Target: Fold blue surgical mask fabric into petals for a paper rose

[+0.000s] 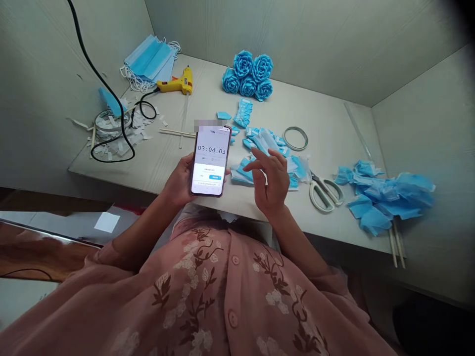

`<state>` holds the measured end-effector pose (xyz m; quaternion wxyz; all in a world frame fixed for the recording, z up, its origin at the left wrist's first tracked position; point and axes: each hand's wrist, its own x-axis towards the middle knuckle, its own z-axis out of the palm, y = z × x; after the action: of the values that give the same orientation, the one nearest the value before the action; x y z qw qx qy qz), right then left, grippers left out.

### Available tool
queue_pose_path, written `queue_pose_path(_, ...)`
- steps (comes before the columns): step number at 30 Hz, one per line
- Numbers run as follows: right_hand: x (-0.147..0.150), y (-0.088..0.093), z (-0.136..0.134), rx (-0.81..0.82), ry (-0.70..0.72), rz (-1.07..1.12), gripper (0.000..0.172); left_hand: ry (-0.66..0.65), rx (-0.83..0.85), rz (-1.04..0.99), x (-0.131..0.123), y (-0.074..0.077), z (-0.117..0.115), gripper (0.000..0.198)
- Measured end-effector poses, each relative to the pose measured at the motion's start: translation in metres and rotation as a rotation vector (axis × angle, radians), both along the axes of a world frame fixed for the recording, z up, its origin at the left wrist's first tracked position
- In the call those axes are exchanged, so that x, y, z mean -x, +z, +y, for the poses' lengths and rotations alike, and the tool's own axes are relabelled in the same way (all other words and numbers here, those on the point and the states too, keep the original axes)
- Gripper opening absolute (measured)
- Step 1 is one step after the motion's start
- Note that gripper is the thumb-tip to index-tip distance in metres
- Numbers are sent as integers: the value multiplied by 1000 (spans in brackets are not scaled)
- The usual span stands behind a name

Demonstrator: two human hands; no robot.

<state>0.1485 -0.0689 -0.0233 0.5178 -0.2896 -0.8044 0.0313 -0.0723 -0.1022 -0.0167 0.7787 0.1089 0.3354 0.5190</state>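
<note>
My left hand (179, 182) grips a smartphone (210, 170) upright above the table's front edge. Its lit screen shows a timer reading 03:04:03 and a blue button low down. To the right of the phone, my right hand (270, 182) hovers with fingers apart and bent, holding nothing. Below and behind that hand lies a pile of cut blue mask pieces (265, 142). White-handled scissors (326, 193) rest just right of it, and a roll of tape (296, 138) lies farther back.
Blue rolled flowers (248, 75) are stacked at the back wall. A yellow glue gun (176, 83) stands near a heap of face masks (150, 59). A black cord (100, 76) hangs at left over paper scraps (139, 121). Blue petals on sticks (389, 190) lie at right.
</note>
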Motion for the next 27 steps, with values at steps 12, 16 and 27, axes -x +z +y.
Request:
queue_pose_path(12, -1, 5, 5, 14, -9, -21, 44, -31, -9, 10, 3, 9, 13, 56)
queue_pose_path(16, -1, 13, 17, 10, -44, -22, 43, -60, -179, 17, 7, 23, 45, 59)
queue_pose_path(27, -1, 15, 71, -35, -131, -30, 39, -64, -298, 8, 3, 23, 125, 58)
